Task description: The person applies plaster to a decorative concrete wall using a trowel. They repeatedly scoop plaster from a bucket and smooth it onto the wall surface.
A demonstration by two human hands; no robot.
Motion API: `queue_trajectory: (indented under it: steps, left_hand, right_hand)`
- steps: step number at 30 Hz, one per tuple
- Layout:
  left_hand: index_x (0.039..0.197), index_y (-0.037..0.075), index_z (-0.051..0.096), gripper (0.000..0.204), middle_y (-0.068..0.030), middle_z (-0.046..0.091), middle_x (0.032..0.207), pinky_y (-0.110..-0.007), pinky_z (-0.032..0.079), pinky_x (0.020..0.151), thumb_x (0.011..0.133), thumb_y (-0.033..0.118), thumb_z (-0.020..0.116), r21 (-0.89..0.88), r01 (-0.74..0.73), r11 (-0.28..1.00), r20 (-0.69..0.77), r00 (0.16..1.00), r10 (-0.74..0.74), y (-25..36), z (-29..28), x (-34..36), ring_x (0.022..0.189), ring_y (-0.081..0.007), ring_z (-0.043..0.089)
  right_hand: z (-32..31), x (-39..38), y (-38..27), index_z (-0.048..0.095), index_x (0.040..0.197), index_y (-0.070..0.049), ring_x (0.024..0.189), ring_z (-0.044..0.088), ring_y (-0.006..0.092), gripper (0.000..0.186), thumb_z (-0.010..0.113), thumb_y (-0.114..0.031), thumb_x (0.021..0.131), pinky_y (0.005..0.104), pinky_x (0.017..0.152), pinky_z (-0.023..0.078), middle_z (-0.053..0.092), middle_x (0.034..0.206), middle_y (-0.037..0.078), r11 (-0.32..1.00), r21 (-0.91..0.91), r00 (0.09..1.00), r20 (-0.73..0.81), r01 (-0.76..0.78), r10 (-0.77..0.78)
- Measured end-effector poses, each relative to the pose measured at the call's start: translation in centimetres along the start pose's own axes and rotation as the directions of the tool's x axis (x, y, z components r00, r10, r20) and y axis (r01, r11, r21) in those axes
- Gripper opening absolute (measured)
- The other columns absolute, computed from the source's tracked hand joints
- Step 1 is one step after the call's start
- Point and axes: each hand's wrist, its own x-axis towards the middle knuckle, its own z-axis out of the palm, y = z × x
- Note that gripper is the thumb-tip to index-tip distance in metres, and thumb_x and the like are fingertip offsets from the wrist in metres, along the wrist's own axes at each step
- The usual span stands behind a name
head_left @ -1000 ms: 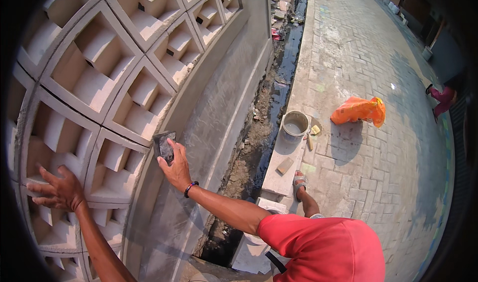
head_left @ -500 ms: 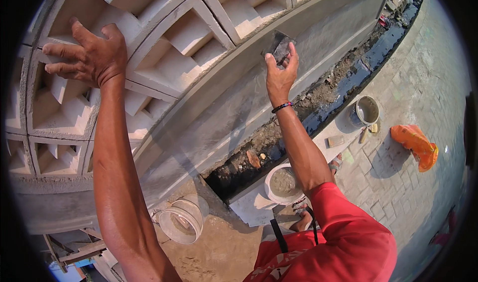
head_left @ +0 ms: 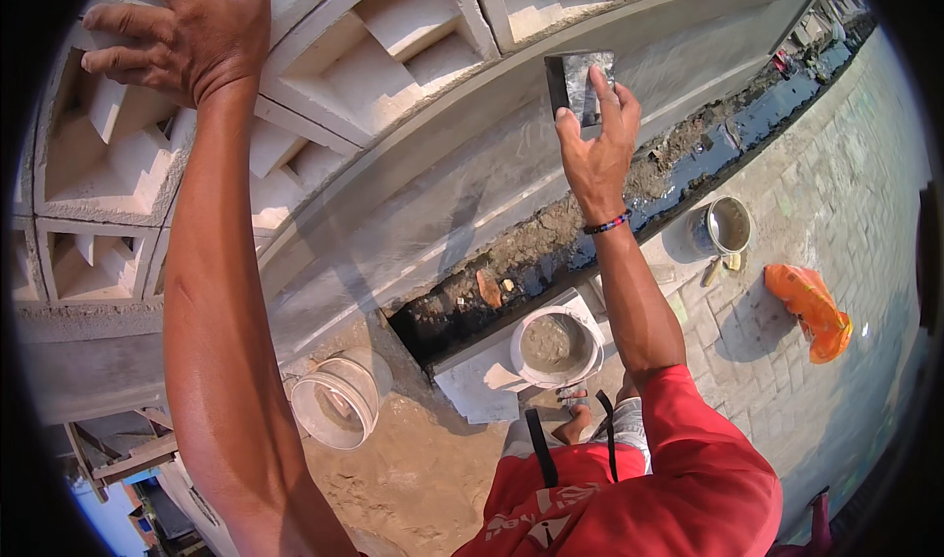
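Observation:
My left hand [head_left: 192, 46] rests with fingers spread on the pale openwork wall blocks [head_left: 413, 11]. Its fingertips reach the edge of a block opening. In my right hand [head_left: 602, 154] is a small dark rectangular pad [head_left: 572, 77], gripped between thumb and fingers and tilted so its grey-smeared face shows. The pad is close to the smooth grey plastered wall band [head_left: 442, 183] below the blocks; whether it touches the plaster I cannot tell.
A wet ditch [head_left: 713, 139] runs along the wall foot. A white bucket of grey mortar [head_left: 557, 346] stands beside it, another white bucket [head_left: 329, 410] to the left. Farther right are a third bucket [head_left: 726, 225] and an orange bag [head_left: 811, 311] on paving.
My right hand has moved right with the pad and turned it, so more of its face shows. My left hand stays on the blocks. The view has shifted slightly.

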Motion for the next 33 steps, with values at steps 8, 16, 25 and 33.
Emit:
queue_trajectory:
  steps: [8,16,25,33]
  left_hand:
    - [0.134,0.025,0.049,0.064,-0.0401,0.011,0.145,-0.067,0.015,0.102,0.076,0.053,0.053,0.095,-0.017,0.995,-0.001,1.000,0.017,-0.1,0.6,0.3,0.129,-0.0656,0.002]
    - [0.134,0.025,0.049,0.063,-0.0412,0.011,0.144,-0.069,0.019,0.101,0.076,0.047,0.054,-0.004,0.035,0.999,-0.018,0.999,-0.035,1.0,-0.4,0.6,0.129,-0.0659,0.004]
    - [0.138,0.020,0.042,0.069,-0.0416,0.006,0.145,-0.067,0.015,0.103,0.075,0.047,0.055,-0.003,0.031,1.000,-0.017,0.999,-0.031,1.0,-1.2,0.8,0.129,-0.0658,0.005]
    - [0.139,0.016,0.043,0.073,-0.0436,0.004,0.144,-0.062,0.011,0.107,0.075,0.047,0.056,-0.040,0.050,0.998,-0.021,0.998,-0.051,1.4,-1.3,0.8,0.131,-0.0642,0.003]
  right_hand:
    - [0.2,6.1,0.4,0.065,0.118,-0.016,0.094,0.047,0.0357,0.049,0.065,-0.026,0.070,0.0466,0.082,0.041,0.051,0.111,0.019,0.892,-0.410,0.976,0.176,0.193,-0.130]
    - [1.8,-0.3,-6.1,0.063,0.118,-0.013,0.090,0.046,0.0327,0.050,0.067,-0.023,0.069,0.0439,0.076,0.039,0.049,0.102,0.017,0.949,-0.151,0.885,0.425,0.277,-0.190]
    - [-0.2,2.2,2.3,0.048,0.132,-0.004,0.101,0.053,0.0296,0.062,0.069,-0.018,0.076,0.0372,0.088,0.045,0.049,0.117,0.018,0.922,0.314,0.972,0.002,-0.225,0.236]
    - [7.0,1.0,-0.6,0.039,0.138,-0.005,0.111,0.047,0.0349,0.069,0.069,-0.016,0.077,0.0418,0.092,0.043,0.042,0.123,0.022,0.856,0.421,0.917,-0.121,-0.299,0.380]
